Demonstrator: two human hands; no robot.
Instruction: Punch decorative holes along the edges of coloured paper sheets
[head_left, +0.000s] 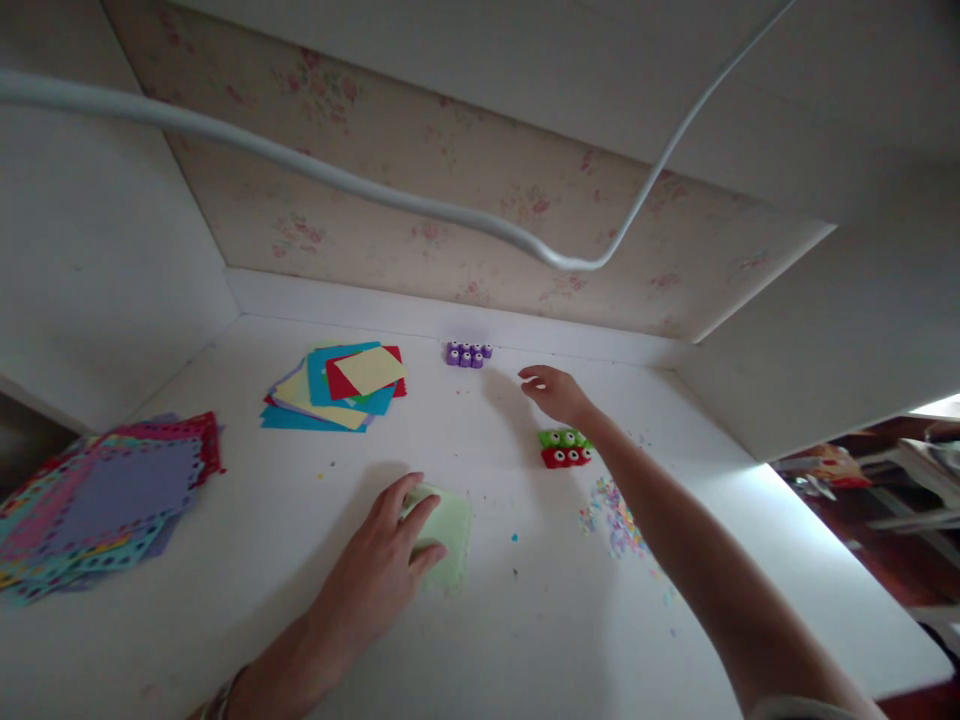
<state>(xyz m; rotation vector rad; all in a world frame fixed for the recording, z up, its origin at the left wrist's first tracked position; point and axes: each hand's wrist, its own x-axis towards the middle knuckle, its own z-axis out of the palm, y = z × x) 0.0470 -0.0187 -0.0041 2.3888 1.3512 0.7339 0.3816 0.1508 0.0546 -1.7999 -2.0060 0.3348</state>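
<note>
My left hand (386,545) rests with its fingers spread over the left side of a pale green sheet of paper (452,530) on the white tabletop. My right hand (551,390) is reached forward, thumb and fingers a little apart, and nothing shows between them. To its left, against the back wall, stands a group of small purple pieces with white eye-like dots (466,355). Under my right wrist sit similar green pieces (562,439), with red pieces (566,457) in front of them. My forearm partly covers the green ones.
Coloured paper sheets (352,390) lie piled at the back left. Nearer, a second pile has scalloped, punched edges (124,490). Tiny paper bits (619,520) are scattered beside my right forearm. A white cable (360,185) hangs across the view. A side panel (795,320) stands right.
</note>
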